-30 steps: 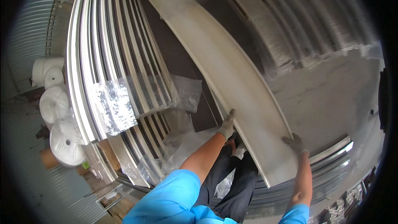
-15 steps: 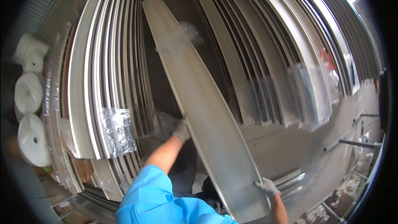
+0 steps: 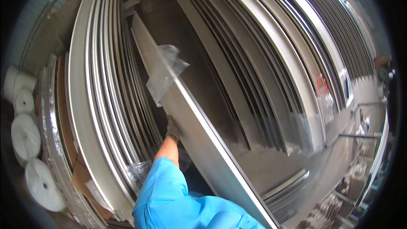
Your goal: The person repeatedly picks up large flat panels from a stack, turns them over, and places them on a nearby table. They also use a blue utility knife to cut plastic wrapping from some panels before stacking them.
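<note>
A long, pale metal panel (image 3: 186,123) with raised side edges slants across the middle, its lower end running out near my body. It is tilted, so its right edge (image 3: 212,133) stands up and catches the light. My left hand (image 3: 172,128), in a grey glove, grips the panel's left edge about midway along; part of the fingers is hidden behind the metal. A crumpled sheet of clear plastic film (image 3: 163,74) hangs over the panel's farther half. My right hand is not in view.
Similar long profiles stand in rows at left (image 3: 80,101) and right (image 3: 271,59), several ends wrapped in film. White rolls (image 3: 25,138) line the far left. Short metal strips (image 3: 288,184) lie low at right, near a rack (image 3: 356,135).
The panel has turned from lying face up to tilted, its right edge raised. My left hand has moved slightly left along with it. My right hand has gone out of view.
</note>
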Motion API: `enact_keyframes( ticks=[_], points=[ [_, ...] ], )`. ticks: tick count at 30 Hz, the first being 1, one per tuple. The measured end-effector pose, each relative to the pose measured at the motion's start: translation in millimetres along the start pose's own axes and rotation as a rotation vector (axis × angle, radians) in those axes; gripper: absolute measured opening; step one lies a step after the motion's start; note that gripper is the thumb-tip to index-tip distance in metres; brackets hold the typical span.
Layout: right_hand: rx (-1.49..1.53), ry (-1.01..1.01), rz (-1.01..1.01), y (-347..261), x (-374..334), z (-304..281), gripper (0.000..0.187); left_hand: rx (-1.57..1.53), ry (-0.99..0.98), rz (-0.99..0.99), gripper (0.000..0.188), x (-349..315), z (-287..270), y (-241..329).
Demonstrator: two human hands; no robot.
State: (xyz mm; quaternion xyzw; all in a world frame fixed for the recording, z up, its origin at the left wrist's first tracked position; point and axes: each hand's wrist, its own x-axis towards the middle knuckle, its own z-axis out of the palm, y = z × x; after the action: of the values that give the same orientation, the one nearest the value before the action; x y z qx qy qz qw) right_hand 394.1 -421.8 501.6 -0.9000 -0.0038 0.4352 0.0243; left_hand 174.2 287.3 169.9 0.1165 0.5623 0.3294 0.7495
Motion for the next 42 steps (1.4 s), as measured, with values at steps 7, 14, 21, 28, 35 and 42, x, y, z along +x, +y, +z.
enact_keyframes(
  ticks=[7,14,21,28,35,42],
  points=[
    [0.036,0.118,0.037,-18,-50,6,0.037,-0.172,-0.115,-0.245,0.062,-137,55,-61],
    [0.077,0.284,0.059,42,-60,18,0.045,-0.420,-0.503,-0.462,0.037,-189,68,-117],
    [0.192,0.533,0.232,235,-84,83,0.053,-0.349,-0.920,-0.481,0.024,-219,69,-200],
    [0.073,0.399,0.478,335,-220,158,0.057,-0.347,-1.793,-0.740,0.029,-331,186,-223],
    [0.583,0.333,-0.271,126,-89,-38,0.060,-0.289,-1.886,-0.949,0.034,-450,282,-294],
    [0.580,0.679,-0.241,63,-104,-66,0.083,-0.322,-1.972,-1.015,0.038,-521,371,-311]
  ],
)
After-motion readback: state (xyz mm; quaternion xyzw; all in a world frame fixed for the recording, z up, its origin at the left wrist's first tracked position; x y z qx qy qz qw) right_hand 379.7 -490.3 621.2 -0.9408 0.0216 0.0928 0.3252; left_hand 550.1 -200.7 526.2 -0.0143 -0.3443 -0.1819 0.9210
